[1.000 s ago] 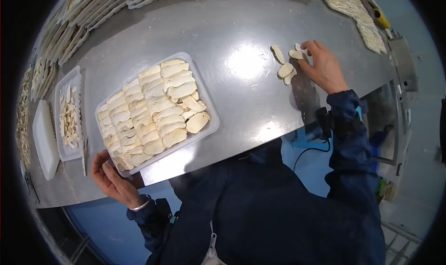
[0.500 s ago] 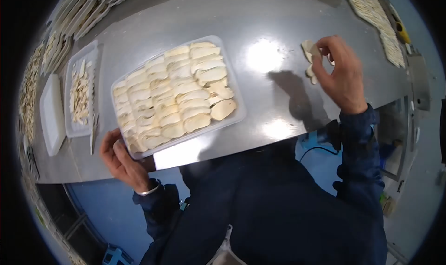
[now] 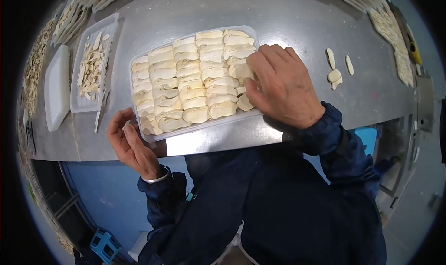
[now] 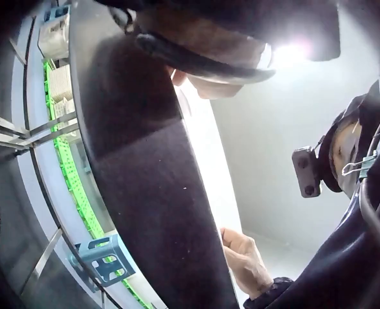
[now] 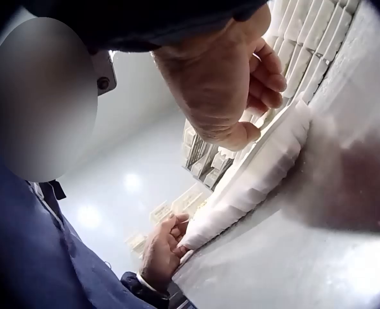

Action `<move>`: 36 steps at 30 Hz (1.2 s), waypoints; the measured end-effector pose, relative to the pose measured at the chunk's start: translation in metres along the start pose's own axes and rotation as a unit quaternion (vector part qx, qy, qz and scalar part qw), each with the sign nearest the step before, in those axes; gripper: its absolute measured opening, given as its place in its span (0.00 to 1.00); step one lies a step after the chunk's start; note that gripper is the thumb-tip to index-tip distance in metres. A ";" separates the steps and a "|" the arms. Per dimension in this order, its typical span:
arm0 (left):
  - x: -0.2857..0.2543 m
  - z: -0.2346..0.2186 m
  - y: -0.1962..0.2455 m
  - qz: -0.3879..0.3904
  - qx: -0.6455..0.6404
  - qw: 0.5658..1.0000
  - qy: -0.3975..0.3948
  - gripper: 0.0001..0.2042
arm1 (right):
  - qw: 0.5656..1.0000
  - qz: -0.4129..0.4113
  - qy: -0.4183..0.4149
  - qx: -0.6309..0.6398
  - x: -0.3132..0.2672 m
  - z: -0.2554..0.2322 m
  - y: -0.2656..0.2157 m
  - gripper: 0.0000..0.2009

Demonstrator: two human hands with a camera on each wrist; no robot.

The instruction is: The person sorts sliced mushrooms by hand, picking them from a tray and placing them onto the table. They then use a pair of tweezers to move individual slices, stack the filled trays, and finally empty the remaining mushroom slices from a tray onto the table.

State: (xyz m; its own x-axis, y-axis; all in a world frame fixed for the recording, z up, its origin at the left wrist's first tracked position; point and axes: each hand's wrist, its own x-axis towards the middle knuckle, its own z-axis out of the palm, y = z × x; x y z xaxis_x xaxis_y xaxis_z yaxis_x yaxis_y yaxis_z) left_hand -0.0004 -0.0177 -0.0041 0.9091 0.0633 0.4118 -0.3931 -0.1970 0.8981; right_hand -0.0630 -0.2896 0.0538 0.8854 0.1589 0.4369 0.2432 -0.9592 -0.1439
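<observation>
A white plastic tray [image 3: 197, 127] holds overlapping rows of pale mushroom slices [image 3: 186, 86]. At its right end, my right hand [image 3: 283, 86] pinches a mushroom slice [image 3: 240, 71] just above the end row, fingers bent over and thumb below. The right wrist view shows this hand [image 5: 222, 90] over the rim, with the tray's ribbed wall [image 5: 241, 187] beneath. My left hand [image 3: 132, 144] rests loosely bent against the tray's near left corner. That same left hand [image 5: 164, 248] appears at the tray's far end in the right wrist view.
Several loose mushroom slices [image 3: 334, 75] lie on the metal table [image 3: 297, 28] to the right. Left of the tray are a knife [image 3: 101, 111], a tray of small pieces [image 3: 112, 56] and a white foam tray [image 3: 57, 88]. Filled trays [image 3: 388, 37] line the far right.
My right hand has picked a mushroom slice from the loose ones and carried it left to the tray. My left hand stays at the tray's corner. The head view has shifted.
</observation>
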 end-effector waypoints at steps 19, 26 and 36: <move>0.000 -0.002 -0.004 -0.012 -0.007 1.000 -0.003 0.15 | 0.999 0.038 0.036 -0.013 -0.002 -0.015 0.008 0.11; 0.000 -0.004 -0.008 -0.015 -0.044 0.999 -0.020 0.15 | 0.944 0.295 0.056 -0.139 -0.087 -0.101 0.140 0.11; 0.001 -0.004 -0.009 -0.011 -0.023 0.999 -0.028 0.15 | 0.862 0.452 -0.130 -0.191 -0.117 -0.074 0.162 0.18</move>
State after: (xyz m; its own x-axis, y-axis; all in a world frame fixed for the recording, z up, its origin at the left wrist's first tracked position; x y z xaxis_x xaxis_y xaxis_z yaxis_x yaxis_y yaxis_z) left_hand 0.0040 -0.0121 -0.0112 0.9230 0.0126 0.3846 -0.3784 -0.1518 0.9131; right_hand -0.1567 -0.4812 0.0452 0.7160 -0.6936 0.0788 -0.6960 -0.7180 0.0047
